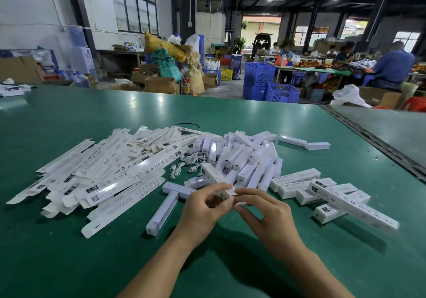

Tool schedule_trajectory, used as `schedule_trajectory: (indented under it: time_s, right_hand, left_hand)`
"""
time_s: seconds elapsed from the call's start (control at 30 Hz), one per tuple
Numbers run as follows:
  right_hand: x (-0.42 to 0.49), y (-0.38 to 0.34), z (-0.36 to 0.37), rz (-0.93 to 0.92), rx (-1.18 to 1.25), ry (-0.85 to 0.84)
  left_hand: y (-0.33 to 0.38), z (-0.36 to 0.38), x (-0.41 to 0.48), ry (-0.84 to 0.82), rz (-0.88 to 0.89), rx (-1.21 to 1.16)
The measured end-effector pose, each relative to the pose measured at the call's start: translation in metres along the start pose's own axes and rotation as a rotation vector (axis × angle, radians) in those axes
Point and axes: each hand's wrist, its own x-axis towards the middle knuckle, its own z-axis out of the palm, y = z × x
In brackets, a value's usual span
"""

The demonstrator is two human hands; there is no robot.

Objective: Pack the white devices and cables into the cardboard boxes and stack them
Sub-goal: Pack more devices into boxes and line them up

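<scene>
Both my hands hold one long white printed box (213, 175) that points away from me over the green table (69, 251). My left hand (202, 207) grips its near end with curled fingers. My right hand (262, 210) pinches the end flap there. A pile of flat, unfolded boxes (96, 171) lies to the left. Loose white devices (244, 157) are heaped in the middle, with coiled white cables (184, 164) beside them. Closed packed boxes (322, 194) lie stacked at the right. Two white devices (168, 203) lie just left of my left hand.
A seam and a second table surface (391, 131) run along the right. Beyond the far table edge stand blue crates (267, 81), cardboard cartons and sacks. People sit at a worktable (322, 67) at the back right. A black cable tie (187, 124) lies behind the piles.
</scene>
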Motion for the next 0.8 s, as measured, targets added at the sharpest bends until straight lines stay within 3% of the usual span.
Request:
schedule_trajectory:
  time_s: [0.3, 0.8]
  right_hand:
    - [0.0007, -0.0003, 0.0009, 0.131, -0.015, 0.096]
    - [0.0030, 0.0034, -0.0021, -0.022, -0.018, 0.094]
  left_hand:
    - [-0.0002, 0.0025, -0.0015, -0.104, -0.026, -0.007]
    - [0.0012, 0.0024, -0.0036, -0.134, 0.015, 0.015]
